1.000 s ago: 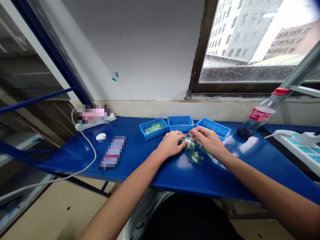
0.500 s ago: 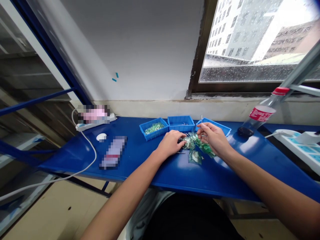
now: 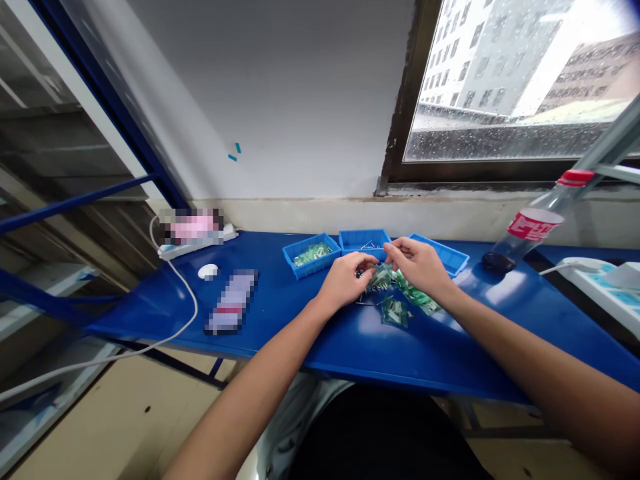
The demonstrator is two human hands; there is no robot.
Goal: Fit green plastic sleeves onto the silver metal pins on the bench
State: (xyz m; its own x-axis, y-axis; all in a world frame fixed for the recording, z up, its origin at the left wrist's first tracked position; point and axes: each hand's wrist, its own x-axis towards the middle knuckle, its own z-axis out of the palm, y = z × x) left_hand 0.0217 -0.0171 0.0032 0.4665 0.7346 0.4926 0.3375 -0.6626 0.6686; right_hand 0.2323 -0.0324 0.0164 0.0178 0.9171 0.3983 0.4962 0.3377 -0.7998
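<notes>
My right hand (image 3: 416, 265) is above a pile of small green-tinted clear packets (image 3: 417, 295), pinching a thin metal pin (image 3: 376, 249) that points left toward the middle bin. Beside the pile, my left hand (image 3: 345, 280) is curled with thumb and fingers close together around small dark pieces I cannot make out. A few loose metal pins (image 3: 369, 304) lie on the table below it. Nearer to me lies a single packet (image 3: 396, 312) with pale pieces inside.
Along the back stand a left blue bin (image 3: 313, 257) with green packets, a middle blue bin (image 3: 363, 239) with several metal pins, and a right blue bin (image 3: 447, 257). A bottle (image 3: 533, 227) and a power strip (image 3: 600, 277) are at right; a blurred phone-like item (image 3: 233, 301) and white cable (image 3: 193, 300) are left.
My right hand has moved slightly left toward my left hand, and the pin in it has turned from upright to nearly level. The view has shifted slightly.
</notes>
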